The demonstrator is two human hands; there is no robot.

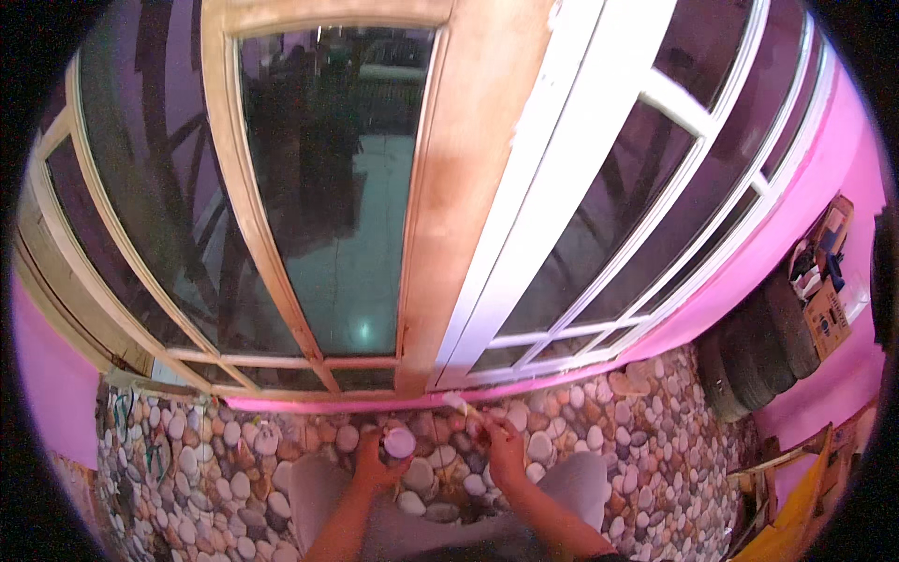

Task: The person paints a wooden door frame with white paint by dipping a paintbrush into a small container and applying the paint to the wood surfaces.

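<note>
My left hand [374, 464] is wrapped round a small round cup [400, 443], whose top shows pale and whitish, like paint. Between the fingers of my right hand [508, 456] is a paintbrush [459, 404], its white tip pointing up and left near the foot of the door frame. Whether the tip touches the frame, I cannot tell. Above my hands stands a glazed door with a bare wooden frame [459, 187]. Directly to its right, a glazed panel has a white-painted frame [552, 215], with a ragged white edge along the bare wood.
Pebble-patterned floor [225, 478] spreads around my bent legs [323, 492]. Stacked black tyres [749, 361] and a cardboard box [828, 321] stand by the pink wall [801, 244] at the right. Green straps [122, 412] lie far left. A yellow cloth-like thing [791, 510] is at the lower right.
</note>
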